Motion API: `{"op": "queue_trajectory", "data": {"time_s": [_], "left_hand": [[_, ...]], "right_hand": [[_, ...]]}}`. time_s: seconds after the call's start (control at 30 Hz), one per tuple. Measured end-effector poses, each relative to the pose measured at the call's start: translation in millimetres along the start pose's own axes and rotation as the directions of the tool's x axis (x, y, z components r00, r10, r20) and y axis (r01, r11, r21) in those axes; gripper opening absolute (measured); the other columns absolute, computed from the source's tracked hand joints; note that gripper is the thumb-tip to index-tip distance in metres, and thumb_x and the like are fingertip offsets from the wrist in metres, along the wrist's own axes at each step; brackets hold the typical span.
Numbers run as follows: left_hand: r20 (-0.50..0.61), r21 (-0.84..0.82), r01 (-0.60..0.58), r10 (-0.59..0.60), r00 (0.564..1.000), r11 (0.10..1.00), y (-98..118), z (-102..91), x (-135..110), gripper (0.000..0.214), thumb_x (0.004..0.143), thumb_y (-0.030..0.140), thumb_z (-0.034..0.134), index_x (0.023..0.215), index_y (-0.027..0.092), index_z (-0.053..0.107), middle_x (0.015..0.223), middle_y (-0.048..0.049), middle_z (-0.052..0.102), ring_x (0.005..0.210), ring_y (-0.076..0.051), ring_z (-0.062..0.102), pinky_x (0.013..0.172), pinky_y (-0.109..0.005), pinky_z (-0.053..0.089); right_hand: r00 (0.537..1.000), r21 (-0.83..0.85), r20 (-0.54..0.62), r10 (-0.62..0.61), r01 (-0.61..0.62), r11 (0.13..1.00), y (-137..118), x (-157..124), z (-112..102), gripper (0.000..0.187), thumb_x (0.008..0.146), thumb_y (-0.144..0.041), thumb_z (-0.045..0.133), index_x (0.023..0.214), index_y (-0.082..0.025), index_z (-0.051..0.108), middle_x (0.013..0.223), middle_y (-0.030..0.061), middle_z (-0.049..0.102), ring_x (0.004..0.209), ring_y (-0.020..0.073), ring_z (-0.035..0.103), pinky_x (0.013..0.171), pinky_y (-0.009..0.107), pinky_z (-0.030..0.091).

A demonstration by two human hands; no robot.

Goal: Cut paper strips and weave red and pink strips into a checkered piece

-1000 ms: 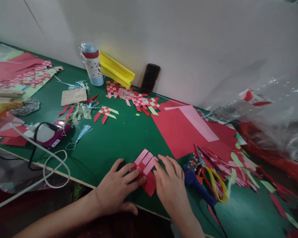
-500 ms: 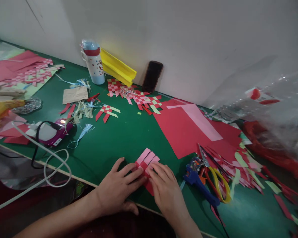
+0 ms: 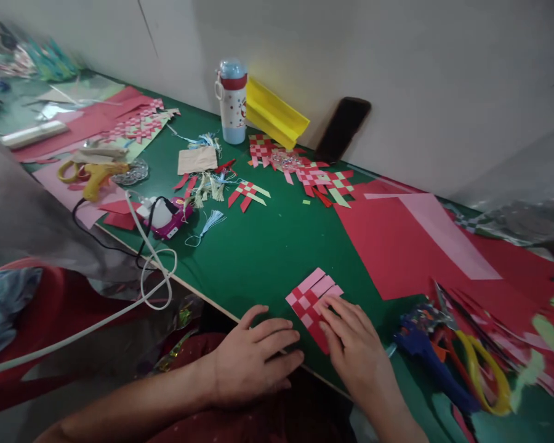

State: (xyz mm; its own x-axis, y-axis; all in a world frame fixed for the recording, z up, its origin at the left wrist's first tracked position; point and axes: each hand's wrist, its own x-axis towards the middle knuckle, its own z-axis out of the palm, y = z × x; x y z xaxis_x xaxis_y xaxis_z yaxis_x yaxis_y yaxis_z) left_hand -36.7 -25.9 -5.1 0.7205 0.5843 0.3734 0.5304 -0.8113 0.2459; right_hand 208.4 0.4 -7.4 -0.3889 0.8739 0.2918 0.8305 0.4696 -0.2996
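Observation:
A small woven paper piece [image 3: 305, 303] in a red and pink check lies near the table's front edge, with pink strips sticking out at its far end. My right hand [image 3: 357, 338] grips its right side, fingertips pressed together on the paper; they hide part of the weave. Left of it, my left hand [image 3: 258, 354] hovers by the table edge, fingers apart and holding nothing. To the right of my right hand lie a blue glue gun [image 3: 436, 360] and yellow-and-red-handled scissors [image 3: 482, 372].
Large red paper [image 3: 388, 246] and a heap of paper scraps fill the right. Finished woven pieces [image 3: 314, 178], tassels [image 3: 210, 224], a bottle [image 3: 234, 101] and a phone [image 3: 344, 129] stand farther back. A purple power socket [image 3: 173, 221] and white cable are left.
My left hand has come off the woven paper toward the table edge, exposing the check pattern. My right hand stays on the paper. The view has swung left.

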Motion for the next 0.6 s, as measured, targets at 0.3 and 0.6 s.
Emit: {"op": "queue_trajectory", "data": {"time_s": [0.3,0.6], "left_hand": [[0.047,-0.048,0.110,-0.108,0.993,0.993,0,-0.5,7,0.032,0.095,0.040,0.050,0.122,0.024,0.056,0.129,-0.0029,0.061,0.125,-0.019,0.049,0.112,-0.042,0.024],[0.045,0.049,0.129,-0.131,0.990,0.990,-9,12.5,29,0.049,0.095,0.052,0.043,0.132,0.019,0.049,0.133,-0.0050,0.058,0.126,-0.021,0.047,0.113,-0.042,0.024]], "right_hand": [[1.000,-0.026,-0.013,0.012,-0.013,1.000,-3,-5,3,0.031,0.094,-0.020,0.043,0.118,-0.018,0.064,0.122,0.0110,0.065,0.116,0.0247,0.056,0.099,0.050,0.046],[0.998,-0.014,-0.059,0.018,-0.019,1.000,-4,-7,3,0.030,0.093,-0.017,0.045,0.117,-0.019,0.064,0.122,0.0109,0.065,0.116,0.0243,0.056,0.100,0.051,0.046]]}}
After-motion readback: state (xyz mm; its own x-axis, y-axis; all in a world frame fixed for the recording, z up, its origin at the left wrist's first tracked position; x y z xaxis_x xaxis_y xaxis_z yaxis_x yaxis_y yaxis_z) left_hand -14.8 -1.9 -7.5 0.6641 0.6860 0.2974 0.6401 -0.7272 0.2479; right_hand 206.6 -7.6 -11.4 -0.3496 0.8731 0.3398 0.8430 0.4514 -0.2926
